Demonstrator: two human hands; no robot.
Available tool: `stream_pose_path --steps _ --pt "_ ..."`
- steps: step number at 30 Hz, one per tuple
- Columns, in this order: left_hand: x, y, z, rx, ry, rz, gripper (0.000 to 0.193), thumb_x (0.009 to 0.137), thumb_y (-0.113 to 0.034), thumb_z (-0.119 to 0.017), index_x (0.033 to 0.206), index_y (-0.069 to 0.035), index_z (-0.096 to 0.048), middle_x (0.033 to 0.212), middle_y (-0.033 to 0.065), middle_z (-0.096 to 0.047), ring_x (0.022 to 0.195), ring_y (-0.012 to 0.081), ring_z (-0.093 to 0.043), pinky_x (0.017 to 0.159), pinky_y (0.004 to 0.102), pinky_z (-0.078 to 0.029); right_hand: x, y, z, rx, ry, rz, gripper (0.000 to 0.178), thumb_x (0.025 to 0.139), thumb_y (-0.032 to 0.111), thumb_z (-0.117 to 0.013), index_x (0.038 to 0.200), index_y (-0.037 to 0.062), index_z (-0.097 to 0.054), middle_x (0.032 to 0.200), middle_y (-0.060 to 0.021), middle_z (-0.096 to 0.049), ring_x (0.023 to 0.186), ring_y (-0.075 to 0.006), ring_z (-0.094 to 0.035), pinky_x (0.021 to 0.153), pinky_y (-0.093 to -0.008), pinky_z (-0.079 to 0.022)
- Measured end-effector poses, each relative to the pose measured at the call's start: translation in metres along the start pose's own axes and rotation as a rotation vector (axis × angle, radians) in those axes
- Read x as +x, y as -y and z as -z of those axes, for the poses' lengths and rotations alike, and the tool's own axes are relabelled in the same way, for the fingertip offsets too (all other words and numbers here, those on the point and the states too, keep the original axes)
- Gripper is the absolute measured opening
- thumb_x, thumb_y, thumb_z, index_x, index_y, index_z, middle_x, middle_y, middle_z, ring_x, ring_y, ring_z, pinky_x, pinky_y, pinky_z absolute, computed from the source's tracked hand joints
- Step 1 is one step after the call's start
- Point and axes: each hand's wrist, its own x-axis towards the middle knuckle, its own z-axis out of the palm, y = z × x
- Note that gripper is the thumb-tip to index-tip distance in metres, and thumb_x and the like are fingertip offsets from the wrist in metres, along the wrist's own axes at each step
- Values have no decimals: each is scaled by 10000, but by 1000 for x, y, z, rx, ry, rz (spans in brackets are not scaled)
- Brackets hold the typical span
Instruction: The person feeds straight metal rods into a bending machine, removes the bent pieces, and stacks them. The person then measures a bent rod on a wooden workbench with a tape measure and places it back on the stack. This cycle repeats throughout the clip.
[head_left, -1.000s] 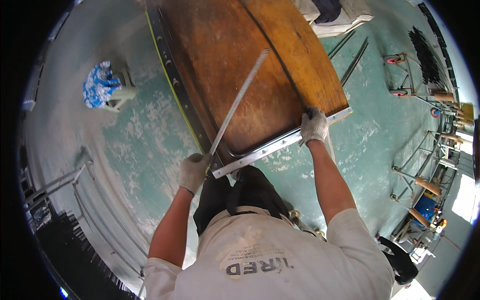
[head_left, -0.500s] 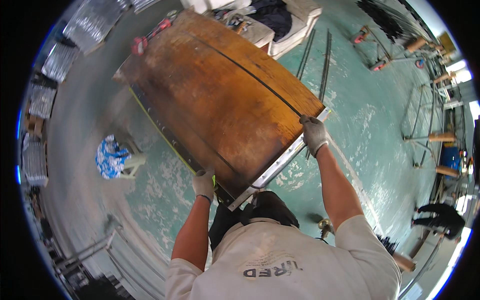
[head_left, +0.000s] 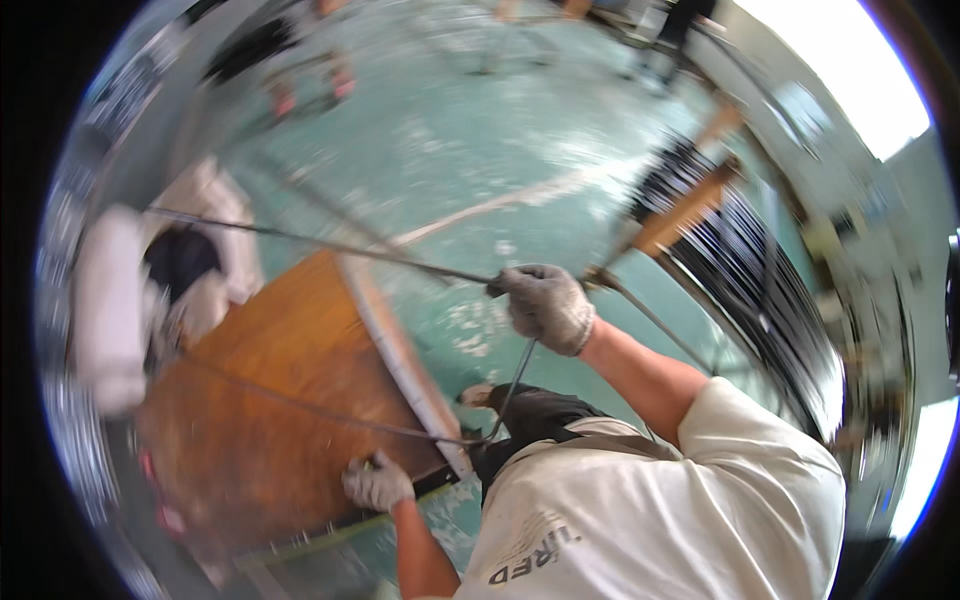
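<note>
In my gloved right hand (head_left: 545, 308) I grip a long, thin dark metal rod (head_left: 330, 243), raised above the floor on one side. Beyond that hand the rod bends round near my waist, and its other leg runs back low across a brown wooden tabletop (head_left: 290, 350). My gloved left hand (head_left: 378, 483) is over the tabletop near its dark edge strip, fingers curled. Whatever may be in those fingers is too blurred to name. A pale metal strip (head_left: 400, 360) lines the tabletop edge nearest my body.
A light sofa (head_left: 110, 300) with dark cloth on it stands beyond the tabletop at the left. To the right, a rack with a wooden crosspiece (head_left: 690, 210) carries many dark rods (head_left: 750, 300). Another person (head_left: 680, 30) stands far off at the back.
My view has swung to the right. My right hand has lifted one leg of the bent rod off the tabletop. My left hand has shifted from the corner onto the tabletop.
</note>
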Motion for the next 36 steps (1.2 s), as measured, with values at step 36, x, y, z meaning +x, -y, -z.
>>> stream_pose_path --steps 36 --pt "-448 -390 -74 -577 684 -933 127 1003 -47 -768 1105 29 -762 1109 123 -764 983 230 -714 910 375 -588 -628 -21 919 914 -1574 843 325 1199 405 -646 1030 134 -706 618 99 -243 472 -96 -212 464 -316 -166"
